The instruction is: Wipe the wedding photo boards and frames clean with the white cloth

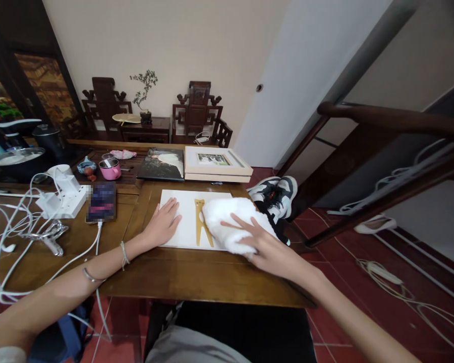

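A white board (183, 222) lies flat on the wooden table (174, 275) in front of me. My left hand (165, 222) rests palm down on the board's left part, fingers stretched out. In the middle of the board is a flat yellow cat-shaped figure (199, 217) with small ears and two long legs. A bundle of white fluffy fabric (227, 212) covers the board's right part and partly overlaps the figure. My right hand (255, 241) holds the bundle, its fingers spread over the top and its thumb side low. Black material (282, 234) shows just beyond the bundle.
Picture frames (217, 164) and a dark picture panel (162, 164) lie behind the board. To the left are a phone (100, 201), a power strip (73, 201) with tangled white cables, and a pink cup (110, 169). Sneakers (283, 196) stand past the table's right edge.
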Demonstrator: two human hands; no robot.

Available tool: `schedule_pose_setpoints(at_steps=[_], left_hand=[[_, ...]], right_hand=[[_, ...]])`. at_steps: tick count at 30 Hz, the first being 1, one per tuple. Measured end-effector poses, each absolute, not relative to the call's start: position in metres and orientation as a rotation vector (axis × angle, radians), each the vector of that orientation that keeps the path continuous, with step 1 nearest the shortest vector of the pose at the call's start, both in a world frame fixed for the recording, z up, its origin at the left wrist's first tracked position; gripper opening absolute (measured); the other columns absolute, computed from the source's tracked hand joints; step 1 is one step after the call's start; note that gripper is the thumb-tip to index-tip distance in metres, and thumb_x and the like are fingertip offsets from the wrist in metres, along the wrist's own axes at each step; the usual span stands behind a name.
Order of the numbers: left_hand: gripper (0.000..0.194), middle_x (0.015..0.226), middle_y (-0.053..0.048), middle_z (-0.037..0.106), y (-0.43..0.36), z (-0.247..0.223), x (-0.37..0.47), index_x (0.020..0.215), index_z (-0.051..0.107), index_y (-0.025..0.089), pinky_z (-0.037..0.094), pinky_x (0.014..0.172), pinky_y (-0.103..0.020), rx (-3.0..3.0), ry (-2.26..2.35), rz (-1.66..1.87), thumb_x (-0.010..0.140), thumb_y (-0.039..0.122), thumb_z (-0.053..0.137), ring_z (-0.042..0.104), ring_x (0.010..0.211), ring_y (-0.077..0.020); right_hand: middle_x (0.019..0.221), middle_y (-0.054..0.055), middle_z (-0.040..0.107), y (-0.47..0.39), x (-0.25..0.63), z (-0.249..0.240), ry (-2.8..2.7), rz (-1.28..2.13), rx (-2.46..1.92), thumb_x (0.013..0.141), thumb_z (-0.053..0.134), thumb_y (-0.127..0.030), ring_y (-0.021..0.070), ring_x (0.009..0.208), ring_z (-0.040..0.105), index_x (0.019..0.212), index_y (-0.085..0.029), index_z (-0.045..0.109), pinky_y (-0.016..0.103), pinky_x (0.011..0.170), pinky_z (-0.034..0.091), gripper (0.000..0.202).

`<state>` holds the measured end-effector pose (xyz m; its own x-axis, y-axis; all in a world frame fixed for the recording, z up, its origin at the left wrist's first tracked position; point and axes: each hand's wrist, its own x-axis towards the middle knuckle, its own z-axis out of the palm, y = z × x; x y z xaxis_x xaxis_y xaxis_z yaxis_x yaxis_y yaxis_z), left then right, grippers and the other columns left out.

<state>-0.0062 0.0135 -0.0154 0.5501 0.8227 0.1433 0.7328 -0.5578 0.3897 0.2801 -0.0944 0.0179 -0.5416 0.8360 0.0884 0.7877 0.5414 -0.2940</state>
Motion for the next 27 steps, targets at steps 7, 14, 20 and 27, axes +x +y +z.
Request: schedule_pose_setpoints(at_steps=[7, 14, 20, 27], left_hand=[[0.05, 0.154, -0.015, 0.027, 0.015, -0.016, -0.008, 0.142, 0.036, 0.01, 0.015, 0.117, -0.051, 2.5, 1.292, 0.447, 0.097, 0.032, 0.029, 0.019, 0.145, -0.0234], [0.05, 0.152, -0.015, 0.032, 0.016, -0.021, -0.008, 0.14, 0.04, 0.01, 0.018, 0.116, -0.052, 2.475, 1.316, 0.525, 0.096, 0.03, 0.029, 0.023, 0.144, -0.0235], [0.048, 0.152, -0.015, 0.033, 0.016, -0.022, -0.007, 0.139, 0.041, 0.01, 0.018, 0.117, -0.05, 2.477, 1.328, 0.539, 0.095, 0.028, 0.032, 0.024, 0.143, -0.0231], [0.048, 0.152, -0.015, 0.032, 0.017, -0.02, -0.009, 0.14, 0.04, 0.011, 0.018, 0.116, -0.051, 2.497, 1.294, 0.502, 0.096, 0.029, 0.031, 0.023, 0.144, -0.0235]], right_hand=[[0.139, 0.015, 0.051, 0.024, 0.274, 0.012, -2.434, 0.194, -1.588, 0.074, 0.045, -0.007, 0.0326, 0.142, 0.022, 0.11, -0.016, 0.066, 0.064, 0.108, 0.022, 0.043], [0.144, 0.02, 0.044, -0.013, 0.276, 0.007, -2.472, 0.1, -1.545, 0.077, 0.044, -0.009, 0.0318, 0.14, 0.029, 0.114, -0.013, 0.062, 0.062, 0.109, 0.021, 0.041], [0.149, 0.007, 0.041, -0.128, 0.285, 0.012, -2.548, 0.208, -1.269, 0.075, 0.04, -0.006, 0.026, 0.144, 0.019, 0.095, -0.021, 0.062, 0.06, 0.115, 0.015, 0.034], [0.148, 0.014, 0.04, -0.096, 0.289, 0.017, -2.553, 0.273, -1.346, 0.079, 0.037, -0.008, 0.0263, 0.142, 0.023, 0.108, -0.017, 0.06, 0.059, 0.114, 0.02, 0.038]])
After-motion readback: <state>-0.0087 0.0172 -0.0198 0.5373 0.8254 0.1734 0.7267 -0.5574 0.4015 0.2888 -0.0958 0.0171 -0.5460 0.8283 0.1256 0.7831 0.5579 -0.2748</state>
